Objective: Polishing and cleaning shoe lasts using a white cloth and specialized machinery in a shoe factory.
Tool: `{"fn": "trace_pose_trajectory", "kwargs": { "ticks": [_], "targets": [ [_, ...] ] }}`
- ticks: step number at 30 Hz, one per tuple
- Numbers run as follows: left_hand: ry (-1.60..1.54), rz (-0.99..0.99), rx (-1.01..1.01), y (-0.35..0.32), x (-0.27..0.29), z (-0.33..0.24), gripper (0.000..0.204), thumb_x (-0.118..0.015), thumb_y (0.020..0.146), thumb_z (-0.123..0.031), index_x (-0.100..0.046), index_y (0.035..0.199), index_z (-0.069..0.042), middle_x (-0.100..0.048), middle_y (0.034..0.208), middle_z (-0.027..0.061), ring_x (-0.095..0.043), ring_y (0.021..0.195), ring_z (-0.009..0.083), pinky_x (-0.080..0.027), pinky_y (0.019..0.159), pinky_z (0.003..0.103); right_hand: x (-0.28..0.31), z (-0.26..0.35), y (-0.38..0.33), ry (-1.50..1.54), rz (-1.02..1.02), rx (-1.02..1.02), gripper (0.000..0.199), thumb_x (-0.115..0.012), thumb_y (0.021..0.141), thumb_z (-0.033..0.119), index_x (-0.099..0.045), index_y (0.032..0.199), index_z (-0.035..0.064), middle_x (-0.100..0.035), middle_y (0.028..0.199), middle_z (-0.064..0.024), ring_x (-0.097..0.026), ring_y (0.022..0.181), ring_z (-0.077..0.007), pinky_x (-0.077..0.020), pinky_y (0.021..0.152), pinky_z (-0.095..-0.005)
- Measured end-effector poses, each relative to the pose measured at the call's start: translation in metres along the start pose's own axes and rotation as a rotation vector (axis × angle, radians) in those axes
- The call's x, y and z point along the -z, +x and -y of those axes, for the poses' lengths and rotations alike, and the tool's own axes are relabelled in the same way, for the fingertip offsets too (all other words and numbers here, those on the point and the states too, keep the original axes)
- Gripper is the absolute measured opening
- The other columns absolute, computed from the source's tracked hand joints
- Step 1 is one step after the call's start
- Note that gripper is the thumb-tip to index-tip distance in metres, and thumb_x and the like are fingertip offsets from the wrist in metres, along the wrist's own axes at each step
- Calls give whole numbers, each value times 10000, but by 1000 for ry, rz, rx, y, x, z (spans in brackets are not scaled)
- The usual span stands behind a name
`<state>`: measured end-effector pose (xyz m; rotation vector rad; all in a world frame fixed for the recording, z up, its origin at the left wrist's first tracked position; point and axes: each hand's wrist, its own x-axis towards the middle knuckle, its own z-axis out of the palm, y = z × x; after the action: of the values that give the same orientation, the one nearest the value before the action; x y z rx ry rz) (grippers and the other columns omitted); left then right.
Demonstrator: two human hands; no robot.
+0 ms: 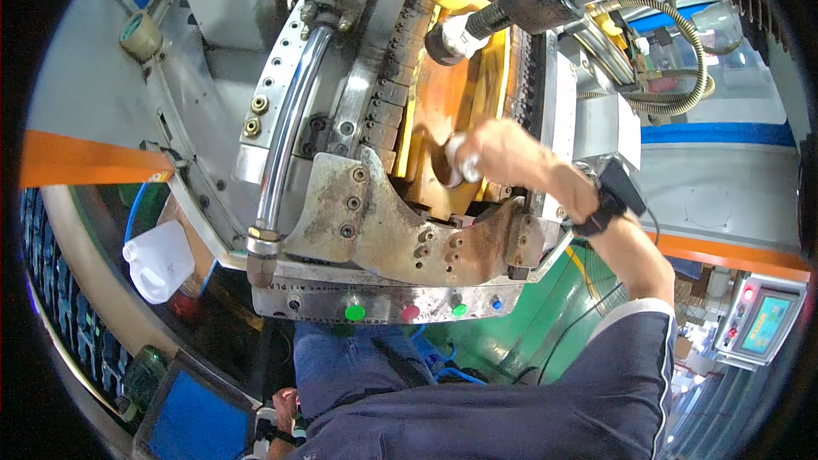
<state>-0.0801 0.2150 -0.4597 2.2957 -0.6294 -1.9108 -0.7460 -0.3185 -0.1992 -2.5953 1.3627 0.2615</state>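
Over the copper-coloured trough (443, 102) of the machine, my right hand (503, 153) is closed around a small white wad that looks like a cloth (463, 159). The wad is down against the trough's curved surface, and motion blurs both it and the fingers. My right wrist wears a black band with a dark box (615, 196). Low on the left, my left hand (285, 409) is beside my leg, near a blue panel (200, 413); its fingers show only in part, and what they hold, if anything, is hidden.
A white-tipped black rod (456, 41) reaches over the trough from above. A curved metal plate (409, 234) fronts it, above a bar with coloured buttons (383, 302). A white jug (159, 261) stands left; a control box with a screen (758, 319) is at right.
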Motion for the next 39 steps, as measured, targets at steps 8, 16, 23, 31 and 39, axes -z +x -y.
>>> {"fn": "trace_pose_trajectory", "kwargs": {
  "ticks": [8, 16, 23, 31, 39],
  "targets": [
    [-169, -15, -21, -14, -21, 18, 159, -640, 893, -154, -691, 862, -7, -580, 689, -16, -504, 568, 76, -378, 505, 240, -23, -4, 40, -137, 298, -55, 188, -635, 812, 163, -689, 927, 24, -666, 804, -135, -663, 840, -258, -528, 753, -369],
    [-204, -20, -73, -24, -26, 34, 252, -658, 876, -189, -690, 966, 44, -650, 756, 21, -576, 636, 106, -461, 561, 258, 11, 6, 66, 433, 313, -668, 389, -681, 808, 181, -649, 1158, 13, -692, 1002, -211, -689, 980, -298, -562, 836, -400],
    [-115, -123, -471, -21, -35, 39, 240, -624, 866, -152, -711, 935, 60, -700, 844, 52, -623, 765, 125, -499, 705, 275, -14, -7, 70, -77, 503, -317, 269, -594, 826, 124, -698, 1059, 40, -715, 857, -120, -689, 817, -287, -562, 762, -415],
    [-183, 49, -205, -21, -15, 19, 208, -647, 865, -141, -725, 935, 38, -705, 858, 55, -633, 756, 125, -506, 689, 268, -20, 54, 32, 177, 595, -293, 352, -645, 741, 142, -678, 1067, 13, -683, 962, -189, -665, 951, -356, -562, 823, -425],
    [-284, 7, -67, -25, 12, 12, 189, -667, 876, -142, -671, 961, 27, -669, 789, 61, -626, 637, 143, -503, 575, 268, 51, 69, 8, 774, 278, -408, 338, -709, 764, 73, -714, 1101, 37, -720, 899, -77, -680, 816, -156, -557, 670, -274]
  ]
}}
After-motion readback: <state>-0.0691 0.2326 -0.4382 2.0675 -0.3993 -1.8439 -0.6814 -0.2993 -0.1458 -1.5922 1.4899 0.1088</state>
